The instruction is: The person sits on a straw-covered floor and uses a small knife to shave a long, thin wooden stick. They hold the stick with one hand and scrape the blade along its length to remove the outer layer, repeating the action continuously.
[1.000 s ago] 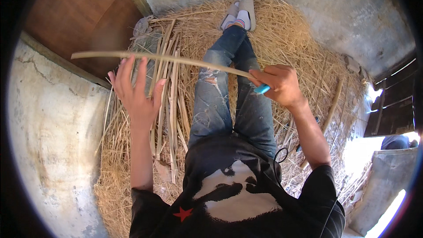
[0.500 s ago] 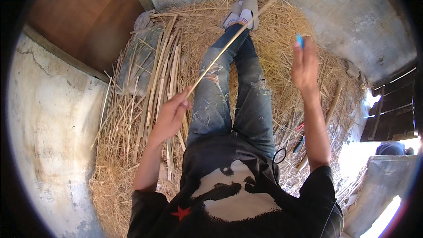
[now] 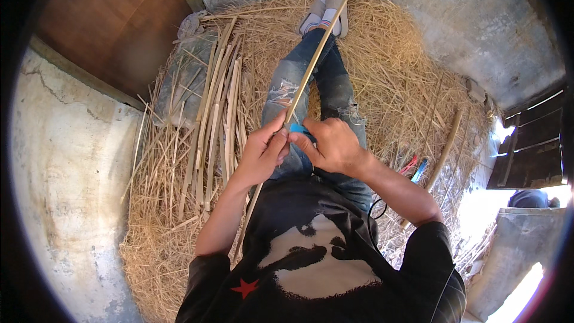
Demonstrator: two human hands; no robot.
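A long, pale bamboo or wooden strip point(image 3: 317, 57) slants from beside my waist up across my legs, its far end reaching past my feet. My left hand point(image 3: 262, 154) is closed around it above my lap. Right against the strip, my right hand point(image 3: 336, 145) grips a small blue tool point(image 3: 297, 128), thumb pressed toward the left fingers. The working end of the blue tool is mostly hidden by the fingers, so its kind cannot be made out. Both hands almost touch over my jeans point(image 3: 344, 110).
Several split strips point(image 3: 216, 101) lie in a heap at my left over shavings. Straw-like shavings point(image 3: 388, 54) cover the floor. At my right are a red-handled tool point(image 3: 409, 164), a blue-handled one point(image 3: 420, 170) and a thick stick point(image 3: 446, 149). A wall point(image 3: 478, 24) bounds the far side.
My right hand has come from the far right, blue tool in it, to the strip beside my left hand. The strip has slid back toward me and its near end now shows by my waist.
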